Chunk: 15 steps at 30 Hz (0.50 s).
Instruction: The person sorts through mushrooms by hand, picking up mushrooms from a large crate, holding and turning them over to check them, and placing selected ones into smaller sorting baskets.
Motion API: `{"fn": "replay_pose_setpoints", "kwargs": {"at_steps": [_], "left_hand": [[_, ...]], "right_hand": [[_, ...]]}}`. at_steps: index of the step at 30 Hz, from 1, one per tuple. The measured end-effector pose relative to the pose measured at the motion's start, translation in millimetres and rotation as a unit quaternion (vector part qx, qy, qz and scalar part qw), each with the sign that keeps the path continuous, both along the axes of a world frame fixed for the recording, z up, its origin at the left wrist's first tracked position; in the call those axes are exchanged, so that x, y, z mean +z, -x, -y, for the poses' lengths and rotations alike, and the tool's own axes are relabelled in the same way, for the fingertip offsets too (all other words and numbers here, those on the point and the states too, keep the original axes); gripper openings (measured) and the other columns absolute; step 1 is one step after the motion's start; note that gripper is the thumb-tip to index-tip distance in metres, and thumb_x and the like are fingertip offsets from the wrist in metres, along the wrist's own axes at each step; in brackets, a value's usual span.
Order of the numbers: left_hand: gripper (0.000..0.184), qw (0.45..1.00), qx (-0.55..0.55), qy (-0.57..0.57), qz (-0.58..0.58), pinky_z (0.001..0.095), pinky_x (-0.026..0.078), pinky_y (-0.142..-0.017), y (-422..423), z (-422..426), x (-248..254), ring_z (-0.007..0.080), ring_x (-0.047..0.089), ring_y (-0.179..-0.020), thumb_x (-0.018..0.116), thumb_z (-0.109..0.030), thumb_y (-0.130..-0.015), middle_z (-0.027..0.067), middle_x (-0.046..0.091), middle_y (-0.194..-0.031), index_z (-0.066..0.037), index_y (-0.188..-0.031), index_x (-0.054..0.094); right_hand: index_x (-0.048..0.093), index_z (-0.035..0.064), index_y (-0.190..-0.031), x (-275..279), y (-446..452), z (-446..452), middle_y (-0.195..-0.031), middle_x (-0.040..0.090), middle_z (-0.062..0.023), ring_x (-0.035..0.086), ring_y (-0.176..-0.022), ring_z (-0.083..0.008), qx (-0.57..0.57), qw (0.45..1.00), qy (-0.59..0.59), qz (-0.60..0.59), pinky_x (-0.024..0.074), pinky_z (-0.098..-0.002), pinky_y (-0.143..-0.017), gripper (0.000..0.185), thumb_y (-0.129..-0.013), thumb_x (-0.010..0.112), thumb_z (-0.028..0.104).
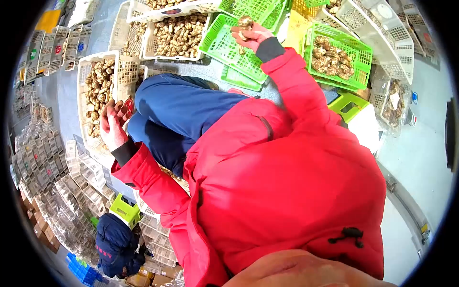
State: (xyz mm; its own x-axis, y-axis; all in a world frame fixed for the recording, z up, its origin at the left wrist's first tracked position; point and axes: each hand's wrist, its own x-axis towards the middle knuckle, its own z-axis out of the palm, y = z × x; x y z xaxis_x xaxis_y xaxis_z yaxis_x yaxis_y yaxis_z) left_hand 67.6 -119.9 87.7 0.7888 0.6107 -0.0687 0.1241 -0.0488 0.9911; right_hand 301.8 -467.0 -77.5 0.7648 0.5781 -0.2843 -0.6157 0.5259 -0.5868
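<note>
Over a green basket (216, 44), the right hand (254, 36) has its fingers closed around a brown mushroom (245, 22). The left hand (113, 128), fingers loosely curled, is at a white crate (84, 76) of mushrooms (98, 83); whether it grips one cannot be told. Beyond, another green basket (364, 57) holds more.

Floor (65, 107): blue-grey at left, paler at right. On it at far centre stands a low green crate (239, 78), partly covered by another. A white crate (175, 58) stands to its left; a second white crate, at left, has its base hidden. Crate stacks (38, 160) line the left side. A clear bag (396, 106) lies far right. Near left: blue crate (82, 271).
</note>
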Motion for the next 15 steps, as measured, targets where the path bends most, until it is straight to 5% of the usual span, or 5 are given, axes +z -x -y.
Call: {"fn": "replay_pose_setpoints", "kwargs": {"at_steps": [4, 10, 15], "left_hand": [[0.05, 1.0, 0.003, -0.015, -0.027, 0.031, 0.048, -0.073, 3, -3, -2, 0.0225, 0.058, -0.087, 0.056, -0.032, -0.081, 0.0165, 0.056, -0.103, 0.001, -0.116, 0.043], [0.05, 1.0, 0.015, 0.004, 0.006, 0.0278, 0.047, -0.07, 23, -10, 3, 0.0193, 0.057, -0.082, 0.057, -0.03, -0.081, 0.0147, 0.056, -0.101, 0.0, -0.118, 0.041], [0.051, 0.999, 0.024, 0.02, -0.003, 0.0285, 0.046, -0.07, 30, -17, -4, 0.0206, 0.057, -0.082, 0.058, -0.032, -0.081, 0.015, 0.056, -0.102, 0.001, -0.116, 0.043]], "right_hand": [[0.037, 0.0001, -0.12, 5, 3, 16, -0.119, 0.045, -0.0221, 0.046, -0.109, -0.0329, -0.027, 0.997, -0.073, -0.026, 0.0403, -0.0413, -0.09, 0.04, -0.082, 0.05, 0.0], [0.04, -0.0012, -0.118, 4, -11, -12, -0.118, 0.046, -0.0198, 0.046, -0.108, -0.0304, -0.033, 0.986, -0.162, -0.019, 0.0402, -0.0397, -0.091, 0.037, -0.082, 0.049, -0.002], [0.036, -0.0011, -0.122, 20, 1, -24, -0.117, 0.048, -0.0191, 0.046, -0.109, -0.0282, -0.028, 0.995, -0.089, 0.041, 0.0421, -0.0366, -0.09, 0.043, -0.081, 0.051, -0.003]]}}
